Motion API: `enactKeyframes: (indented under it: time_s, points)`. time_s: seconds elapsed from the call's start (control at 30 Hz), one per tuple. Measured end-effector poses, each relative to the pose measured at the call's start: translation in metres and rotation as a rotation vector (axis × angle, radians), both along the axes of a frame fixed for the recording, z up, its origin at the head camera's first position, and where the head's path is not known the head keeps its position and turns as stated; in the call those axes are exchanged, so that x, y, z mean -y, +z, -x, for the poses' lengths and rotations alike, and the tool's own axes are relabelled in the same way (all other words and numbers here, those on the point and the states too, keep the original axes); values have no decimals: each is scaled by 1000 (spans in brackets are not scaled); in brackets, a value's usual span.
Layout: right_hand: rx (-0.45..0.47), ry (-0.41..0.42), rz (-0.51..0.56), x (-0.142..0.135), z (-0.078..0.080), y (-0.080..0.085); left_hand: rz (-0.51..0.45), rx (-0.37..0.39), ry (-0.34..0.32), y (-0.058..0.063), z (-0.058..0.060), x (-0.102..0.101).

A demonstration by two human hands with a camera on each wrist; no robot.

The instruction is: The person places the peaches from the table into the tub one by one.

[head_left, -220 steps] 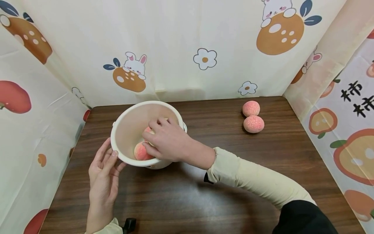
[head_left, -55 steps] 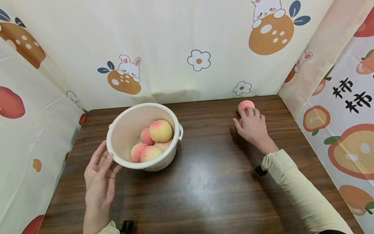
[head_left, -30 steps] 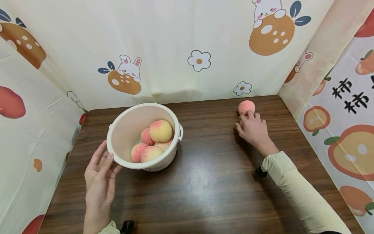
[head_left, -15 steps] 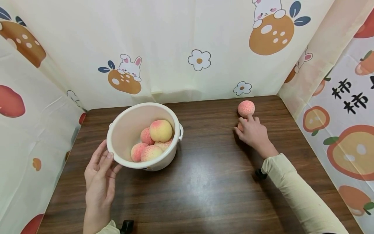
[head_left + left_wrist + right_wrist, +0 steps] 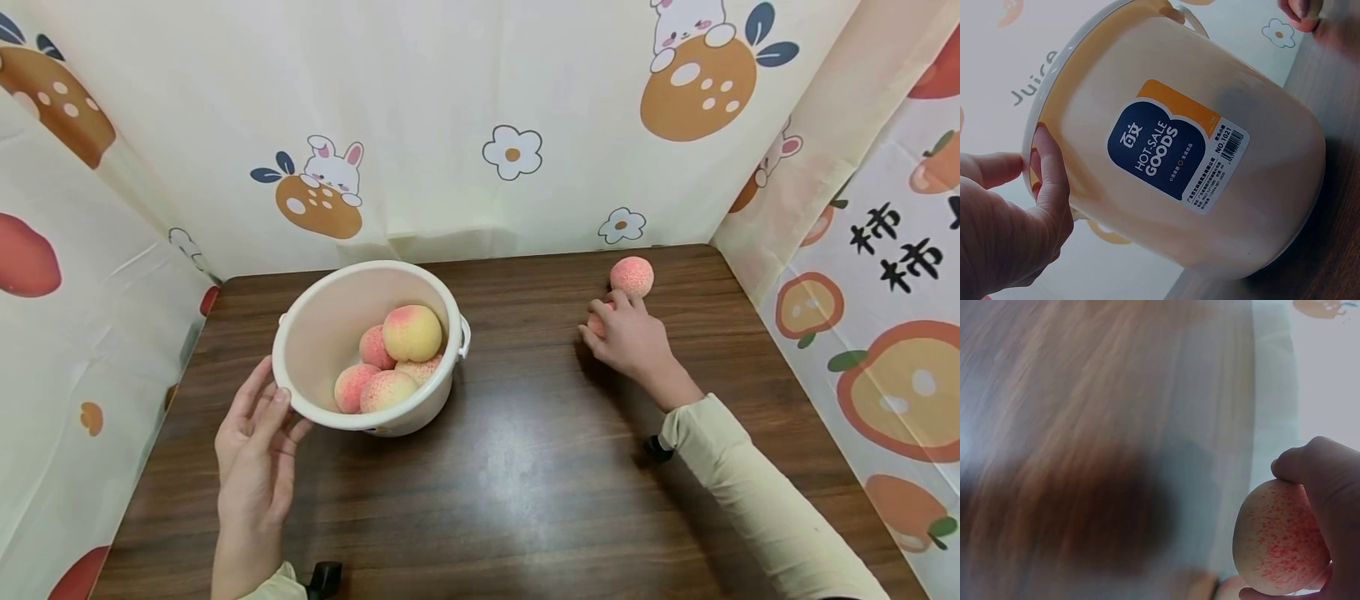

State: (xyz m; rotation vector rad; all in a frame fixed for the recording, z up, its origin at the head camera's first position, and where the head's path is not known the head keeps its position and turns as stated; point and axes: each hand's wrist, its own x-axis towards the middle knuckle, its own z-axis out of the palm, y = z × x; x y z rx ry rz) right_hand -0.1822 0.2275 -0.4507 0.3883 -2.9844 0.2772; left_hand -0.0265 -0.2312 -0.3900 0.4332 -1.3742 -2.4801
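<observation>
My left hand [image 5: 257, 475] pinches the rim of a white plastic bucket [image 5: 300, 333] between thumb and fingers; the left wrist view shows a blue and orange label [image 5: 1172, 147] on its side. Inside the bucket lie several peaches, a yellow one [image 5: 412, 333] on top. On the right, my right hand [image 5: 636, 342] grips a speckled peach [image 5: 1282, 540], which its fingers mostly cover in the head view. Just behind that hand, a pink peach [image 5: 632, 276] sits on the table.
The dark wood table [image 5: 510, 500] carries the bucket at its back left. A printed curtain [image 5: 450, 125] stands along the back edge, with more printed cloth [image 5: 885, 358] on the right and left sides.
My right hand has gripped the nearer peach and moved left and slightly toward the bucket with it, away from the other peach. The left hand stays at the bucket rim.
</observation>
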Motion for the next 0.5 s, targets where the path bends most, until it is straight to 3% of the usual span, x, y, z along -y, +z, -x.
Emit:
enactKeyframes:
  time_s: [0.3,0.5]
  points:
    - [-63,75,19,35,-7,33,5,7,1,0,0,-1]
    - [-152,142,57,63,-10,58,12,11,3,0,0,-1]
